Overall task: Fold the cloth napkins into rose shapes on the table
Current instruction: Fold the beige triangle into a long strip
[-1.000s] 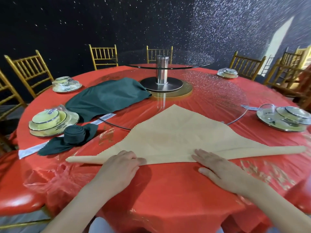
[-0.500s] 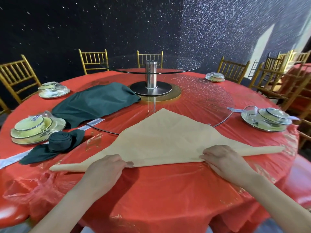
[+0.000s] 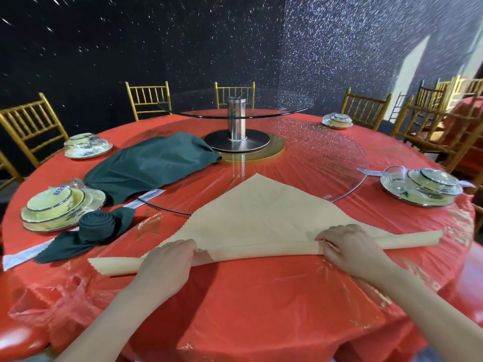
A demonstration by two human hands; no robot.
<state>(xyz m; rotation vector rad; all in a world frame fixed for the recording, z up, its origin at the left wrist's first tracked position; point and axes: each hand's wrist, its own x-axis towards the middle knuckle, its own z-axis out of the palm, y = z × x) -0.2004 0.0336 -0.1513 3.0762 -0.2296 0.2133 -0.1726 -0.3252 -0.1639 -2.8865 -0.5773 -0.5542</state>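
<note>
A beige cloth napkin [image 3: 258,218] lies as a wide triangle on the red table [image 3: 261,304], its point toward the centre and its near long edge folded into a thick band. My left hand [image 3: 167,267] grips that band left of the middle, fingers curled round it. My right hand [image 3: 350,245] pinches the band to the right, lifting a small pucker of cloth. A dark green napkin [image 3: 95,227], rolled into a rose with two leaf tails, sits at the left.
A loose dark green cloth [image 3: 151,165] lies left of the glass turntable [image 3: 236,112] on its steel post. Wrapped place settings stand at the left [image 3: 56,207], far left [image 3: 86,147], right [image 3: 420,186] and back right [image 3: 337,120]. Gold chairs [image 3: 149,97] ring the table.
Both hands went from lying flat on the folded edge to curling round it, and the band has been rolled up a little toward the napkin's point.
</note>
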